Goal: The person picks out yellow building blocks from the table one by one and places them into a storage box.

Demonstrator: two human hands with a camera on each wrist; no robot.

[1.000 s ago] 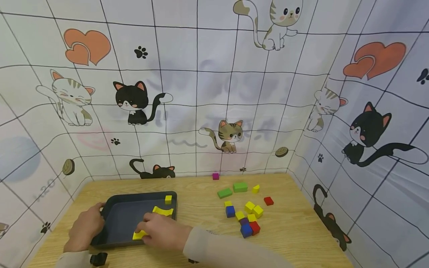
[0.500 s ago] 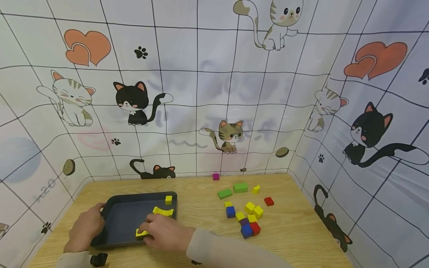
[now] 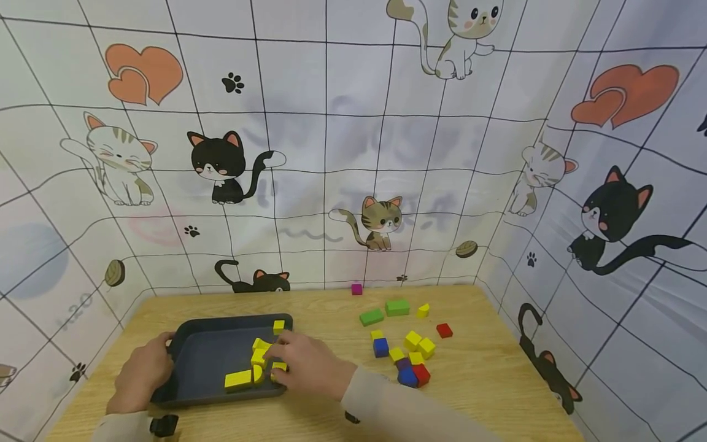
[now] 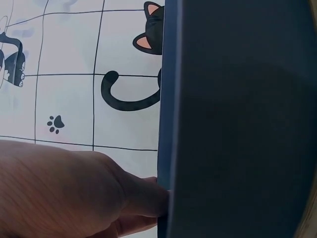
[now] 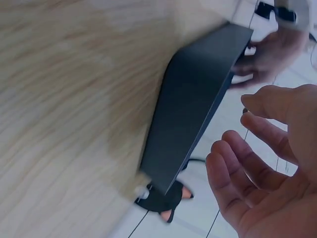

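My left hand (image 3: 142, 373) grips the left rim of a dark grey tray (image 3: 190, 362). In the left wrist view, the hand (image 4: 74, 191) meets the tray's edge, and some of its fingers are hidden. Several yellow blocks lie inside, including a long block (image 3: 238, 380), a rounded one (image 3: 258, 374) and a cube (image 3: 278, 327). Over the tray's right rim is my right hand (image 3: 315, 366), with a yellow block (image 3: 278, 369) just under its fingers. The right wrist view shows that hand (image 5: 270, 148) with loosely bent fingers and nothing between them.
Right of the tray, the wooden table (image 3: 464, 405) bears scattered blocks: green (image 3: 397, 307), blue (image 3: 381, 347), red (image 3: 444, 330) and several yellow ones (image 3: 412, 340). A magenta cube (image 3: 356, 289) sits at the back edge. Cat-printed cloth (image 3: 326, 153) hangs behind and at the sides.
My right hand has let go of the yellow block at the tray's front and moved right to the rim. More yellow blocks now show. The left hand has stayed on the tray.
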